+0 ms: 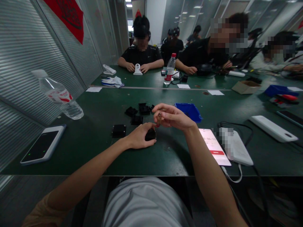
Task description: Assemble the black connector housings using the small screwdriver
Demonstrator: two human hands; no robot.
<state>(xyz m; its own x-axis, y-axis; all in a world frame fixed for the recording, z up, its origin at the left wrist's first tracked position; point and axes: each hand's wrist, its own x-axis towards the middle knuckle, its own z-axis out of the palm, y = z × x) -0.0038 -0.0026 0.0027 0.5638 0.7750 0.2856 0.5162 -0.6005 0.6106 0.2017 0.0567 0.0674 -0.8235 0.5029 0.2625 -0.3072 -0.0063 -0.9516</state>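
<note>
My left hand [140,135] grips a small black block-shaped part [150,135] that rests on the green table, thumb on the near side and fingers over the far side. Just above it, my right hand [174,117] pinches a short, narrow brownish piece [159,119] with a reddish lower end. Its exact kind is too small to make out. That lower end is close to my left fingertips; whether it touches the part I cannot tell. A similar black block [119,130] lies left of my left hand. Several loose black pieces [137,111] lie beyond it, partly hidden by my right hand.
A blue tray [193,113] stands behind my right hand. Right of my forearm lie a lit phone [214,146] and a white power bank [239,148] with cables. At left are a phone [44,143] and a water bottle [61,97]. People sit across the table.
</note>
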